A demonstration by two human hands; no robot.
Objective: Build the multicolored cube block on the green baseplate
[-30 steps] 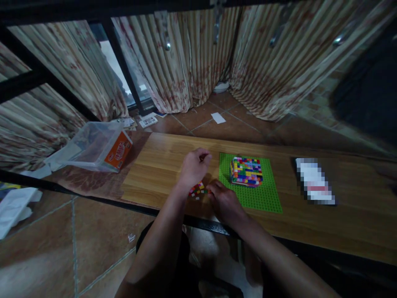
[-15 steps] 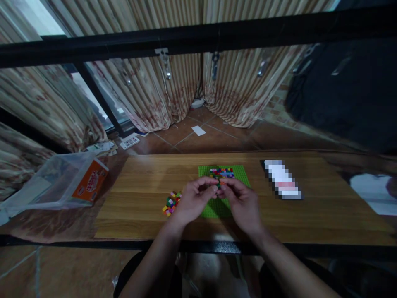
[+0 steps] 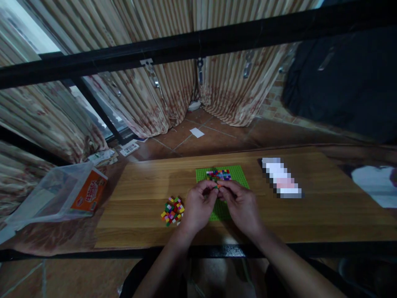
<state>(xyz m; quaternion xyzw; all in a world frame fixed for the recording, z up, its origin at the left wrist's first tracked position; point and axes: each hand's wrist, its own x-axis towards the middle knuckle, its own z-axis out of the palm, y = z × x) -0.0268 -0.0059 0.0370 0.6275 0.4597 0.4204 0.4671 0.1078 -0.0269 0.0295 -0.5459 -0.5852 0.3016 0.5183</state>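
My left hand (image 3: 197, 207) and my right hand (image 3: 241, 205) meet over the near half of a green baseplate (image 3: 238, 176) on the wooden board (image 3: 139, 194). Both pinch small coloured bricks (image 3: 218, 187) between their fingertips. Just beyond the fingers, a block of many-coloured bricks (image 3: 218, 174) stands on the baseplate. A loose heap of small coloured bricks (image 3: 172, 210) lies on the board to the left of my left hand.
A clear plastic box with an orange label (image 3: 62, 194) lies on its side at the left. A blurred white object (image 3: 281, 183) rests on the board at the right. A black rail (image 3: 186, 43) crosses overhead; striped curtains (image 3: 173, 99) hang behind.
A second ago my hands were at the loose heap left of the baseplate; they have come together over the baseplate with small bricks pinched. The view has swung up and left.
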